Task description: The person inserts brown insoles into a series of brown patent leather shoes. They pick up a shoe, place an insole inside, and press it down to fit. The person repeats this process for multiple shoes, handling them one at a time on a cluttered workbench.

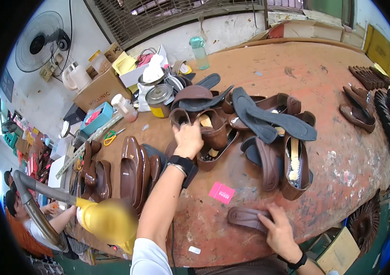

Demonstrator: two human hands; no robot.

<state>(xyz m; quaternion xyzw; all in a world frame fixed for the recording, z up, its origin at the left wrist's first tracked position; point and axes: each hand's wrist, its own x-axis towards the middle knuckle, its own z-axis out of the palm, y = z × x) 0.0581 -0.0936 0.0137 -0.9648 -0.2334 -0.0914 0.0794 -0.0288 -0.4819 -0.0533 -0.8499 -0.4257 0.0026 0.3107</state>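
Note:
My left hand (188, 140) reaches into the pile of shoes. Its fingers are closed around the edge of a brown shoe (179, 117), and the far fingertips are partly hidden. Near the front edge of the table, my right hand (279, 231) pinches one end of a brown insole (245, 217) that lies low over the tabletop. Beside the left hand are a brown heeled shoe (214, 130) and grey soles (254, 114). Another brown shoe (294, 167), with a pale strip inside, stands on the right of the pile.
A pink card (221, 192) lies on the worn red-brown table (337, 183). Glossy brown shoes (131, 172) stand to the left, beside a yellow-headed lamp or nozzle (108, 222). Cans (159, 98), a cardboard box (105, 89) and a green bottle (199, 52) stand behind. A person (25, 215) works at far left.

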